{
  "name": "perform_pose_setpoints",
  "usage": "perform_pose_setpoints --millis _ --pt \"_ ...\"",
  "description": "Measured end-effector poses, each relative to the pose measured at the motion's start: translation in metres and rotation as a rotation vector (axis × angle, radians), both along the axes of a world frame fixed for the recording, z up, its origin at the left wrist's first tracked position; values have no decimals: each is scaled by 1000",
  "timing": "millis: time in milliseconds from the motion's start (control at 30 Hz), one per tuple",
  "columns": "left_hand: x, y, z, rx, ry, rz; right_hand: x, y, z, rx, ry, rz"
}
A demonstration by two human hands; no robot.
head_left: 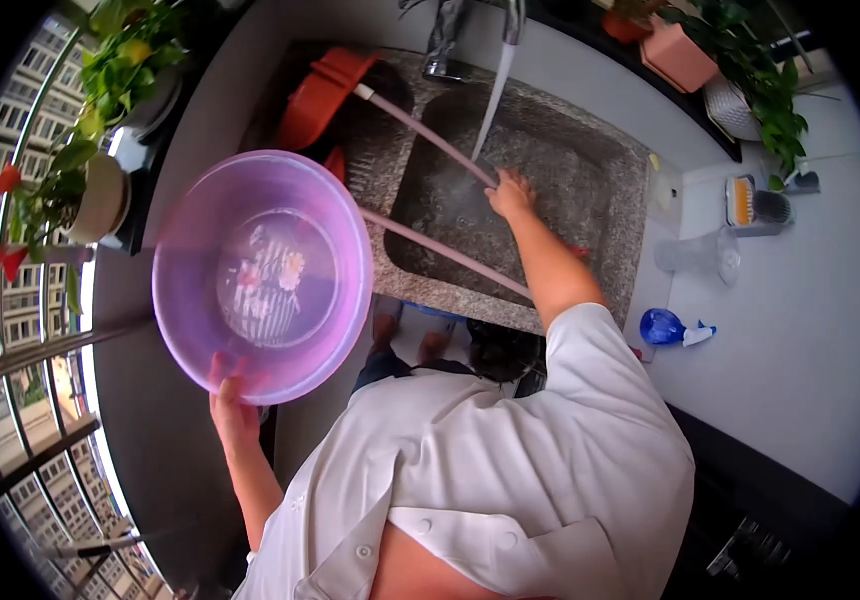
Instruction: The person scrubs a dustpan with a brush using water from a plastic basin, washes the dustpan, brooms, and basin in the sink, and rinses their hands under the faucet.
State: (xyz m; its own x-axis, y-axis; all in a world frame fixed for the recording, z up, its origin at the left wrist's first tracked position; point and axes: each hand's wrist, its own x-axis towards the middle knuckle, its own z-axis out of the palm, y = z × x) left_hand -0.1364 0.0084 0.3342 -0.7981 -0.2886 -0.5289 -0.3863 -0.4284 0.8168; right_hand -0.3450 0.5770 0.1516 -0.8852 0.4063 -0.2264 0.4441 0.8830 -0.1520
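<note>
My left hand [234,400] grips the near rim of a purple translucent plastic basin [345,325] with a flower print on its bottom. The basin is held up to the left of the stone sink [420,262], its inside facing me. My right hand [510,194] reaches over the sink and is closed on the pink handle [430,137] of a red dustpan [322,98]. The dustpan rests at the back left, on the ribbed side of the sink. Water [495,100] runs from the tap [513,22] into the bowl, close to my right hand.
A second pink pole [450,253] lies across the sink's front. On the right wall side are a blue spray bottle [662,327], a clear plastic container [700,255] and a brush holder [758,205]. Potted plants [135,75] line the left ledge beside a barred window.
</note>
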Motion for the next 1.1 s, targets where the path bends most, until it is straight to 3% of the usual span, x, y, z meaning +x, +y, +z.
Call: perform_pose_setpoints --millis 67,133,200,267,400,533,567,633,833,1100 --pt "-3 -4 -3 0 5 1 -9 7 0 -164 -138 30" --pt "-13 0 2 20 -17 -39 2 11 -23 -253 103 66" --pt "-22 0 -2 -5 -16 -43 15 10 -19 -201 462 125" --pt "-30 1 -1 -18 -8 -92 28 9 30 21 737 172" --pt "-46 16 12 -76 -33 -134 55 49 77 122 816 160" --pt "-50 6 1 -54 -20 -184 77 73 85 117 821 184" --pt "-44 -5 3 -85 -12 -167 79 77 78 98 664 126" --pt "-38 -11 10 -67 16 -181 84 74 77 64 779 147" --pt "-29 -13 16 -136 26 -60 103 76 70 79 638 221" --pt "-17 -18 9 -121 34 -24 98 69 68 261 464 218"
